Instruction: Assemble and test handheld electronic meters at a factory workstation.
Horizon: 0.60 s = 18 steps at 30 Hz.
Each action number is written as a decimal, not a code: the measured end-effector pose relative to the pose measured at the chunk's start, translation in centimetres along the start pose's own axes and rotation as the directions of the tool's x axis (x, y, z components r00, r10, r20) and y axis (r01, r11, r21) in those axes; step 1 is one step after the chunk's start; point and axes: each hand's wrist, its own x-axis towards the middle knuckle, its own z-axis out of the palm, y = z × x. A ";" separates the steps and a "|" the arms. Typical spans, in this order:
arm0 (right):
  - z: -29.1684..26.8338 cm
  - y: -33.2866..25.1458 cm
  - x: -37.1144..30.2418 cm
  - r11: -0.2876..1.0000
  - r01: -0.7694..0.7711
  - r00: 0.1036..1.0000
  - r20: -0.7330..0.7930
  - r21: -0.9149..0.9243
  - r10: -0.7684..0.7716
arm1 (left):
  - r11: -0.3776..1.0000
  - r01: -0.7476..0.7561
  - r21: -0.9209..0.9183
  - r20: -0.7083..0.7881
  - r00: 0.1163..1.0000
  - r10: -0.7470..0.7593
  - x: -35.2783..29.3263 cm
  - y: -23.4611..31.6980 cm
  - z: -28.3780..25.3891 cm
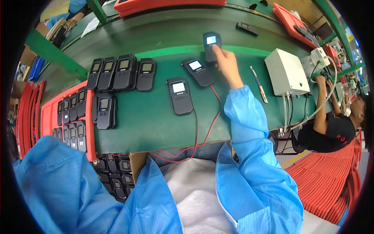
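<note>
My right hand (228, 65) reaches to the far middle of the green table and is closed on a black handheld meter (210, 40), thumb on its front below the lit screen. Another black meter (198, 72) with a glowing screen lies tilted just left of that hand, a red wire running from its lower end. Nearer to me a third lit meter (180, 102) lies face up, also with a red wire (196, 132) that drops over the table's front edge. Only the blue left sleeve (58, 171) shows at the lower left; my left hand does not show.
Dark-screened meters (124, 72) stand in stacks at the left, beside a red tray (90, 128) of more. A pen (258, 84) and a white box (286, 72) with cables lie to the right. A co-worker (327, 130) sits beyond. A conveyor (171, 29) runs behind.
</note>
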 end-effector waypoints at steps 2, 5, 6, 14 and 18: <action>-1.1 -0.5 0.0 0.929 0.023 1.000 0.019 -0.370 -0.017 | 1.000 0.026 -0.010 0.014 1.000 -0.026 0.0 -0.4 0.4; -3.5 -0.2 -0.2 0.862 0.019 0.999 0.048 -0.506 0.006 | 0.998 0.064 -0.025 0.032 0.997 -0.063 0.0 -1.0 1.1; -4.3 -0.2 -0.3 0.882 0.007 0.997 0.069 -0.472 0.029 | 0.997 0.076 -0.030 0.035 0.997 -0.075 0.0 -1.3 1.3; -3.2 -0.4 -0.7 0.672 0.132 0.943 -0.117 -0.729 -0.312 | 0.975 0.224 -0.006 0.086 0.971 -0.222 -0.8 -2.0 2.6; -1.8 -1.8 -1.6 0.699 0.380 0.836 -0.098 -0.606 -0.540 | 0.970 0.243 0.009 0.102 0.965 -0.243 -0.2 -2.3 3.2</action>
